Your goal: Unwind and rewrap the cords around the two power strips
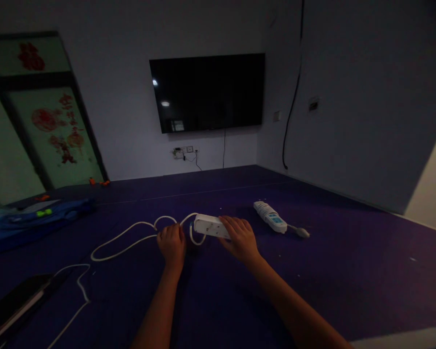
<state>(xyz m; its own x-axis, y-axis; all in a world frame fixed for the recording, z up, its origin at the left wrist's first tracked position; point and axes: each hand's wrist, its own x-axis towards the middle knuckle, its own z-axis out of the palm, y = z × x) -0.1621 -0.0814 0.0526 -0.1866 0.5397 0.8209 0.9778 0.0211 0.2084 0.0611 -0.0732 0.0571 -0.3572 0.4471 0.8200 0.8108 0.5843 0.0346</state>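
The power strip (208,226) is clasped by the right hand (240,236); beside it, cord (139,222) by the left hand (172,242). Tangling is risked by tugging.

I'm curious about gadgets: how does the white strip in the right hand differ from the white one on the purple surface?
The held strip is in the right hand; the lying strip rests on the purple surface. Loose cord loops beside the held strip; wound cord wraps the lying strip. The lying strip bears blue patches; the held strip shows dark holes. Both are white and long.
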